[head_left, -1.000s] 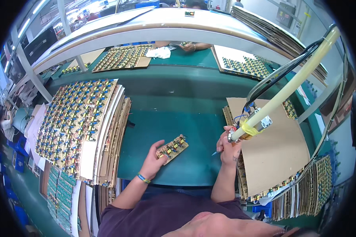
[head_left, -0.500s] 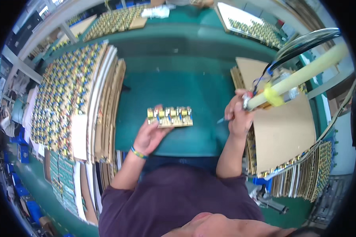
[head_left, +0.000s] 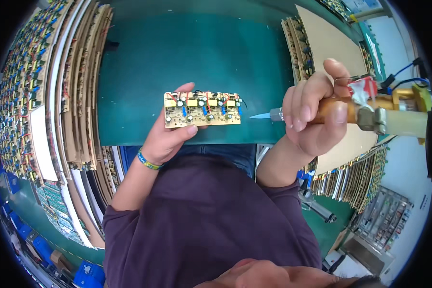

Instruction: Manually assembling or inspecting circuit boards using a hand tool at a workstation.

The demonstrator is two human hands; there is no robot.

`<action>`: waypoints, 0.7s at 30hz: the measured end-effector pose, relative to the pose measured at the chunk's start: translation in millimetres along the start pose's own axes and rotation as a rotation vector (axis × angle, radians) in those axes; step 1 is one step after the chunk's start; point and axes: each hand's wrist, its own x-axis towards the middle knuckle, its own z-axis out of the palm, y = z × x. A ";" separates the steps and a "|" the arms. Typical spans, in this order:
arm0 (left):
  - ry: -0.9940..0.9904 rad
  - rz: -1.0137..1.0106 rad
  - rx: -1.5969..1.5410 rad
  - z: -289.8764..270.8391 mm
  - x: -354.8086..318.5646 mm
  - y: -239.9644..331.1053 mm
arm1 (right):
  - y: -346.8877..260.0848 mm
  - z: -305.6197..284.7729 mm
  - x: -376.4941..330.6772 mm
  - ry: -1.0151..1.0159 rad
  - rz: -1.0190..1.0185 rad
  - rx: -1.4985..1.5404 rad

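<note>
My left hand (head_left: 165, 137) holds a circuit board (head_left: 202, 109) by its left end, thumb on the near edge and fingers behind it. The tan board lies level, its face up, crowded with yellow, black and blue parts and red wires. In my right hand (head_left: 307, 113), wrapped round its amber barrel, is a glue dispenser (head_left: 277, 114) with a pale blue cone nozzle. That nozzle points left at the board's right end, a small gap apart from it. A thick pale tube (head_left: 408, 123) runs from the dispenser's back end to the right.
Tall stacks of cardboard sheets (head_left: 84, 91) and filled circuit boards (head_left: 26, 91) stand on the left. Another stack topped with a brown cardboard sheet (head_left: 331, 41) stands at the right. Between them lies the green tabletop (head_left: 192, 53). Blue bins (head_left: 89, 274) sit lower left.
The view has tilted down toward me. The board appears larger and closer. My right hand has brought the dispenser round, its nozzle now level and nearer the board's right end.
</note>
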 end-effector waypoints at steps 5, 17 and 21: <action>-0.001 -0.100 -0.060 2.3 -8.3 -6.0 | 0.4 7.7 -1.9 -0.079 0.027 0.039; -0.064 -0.110 -0.099 3.0 -10.7 -3.2 | 2.9 17.4 -9.6 -0.081 0.049 0.071; -0.065 -0.119 -0.098 2.6 -10.2 -5.3 | 2.8 16.3 -8.4 -0.098 0.067 0.053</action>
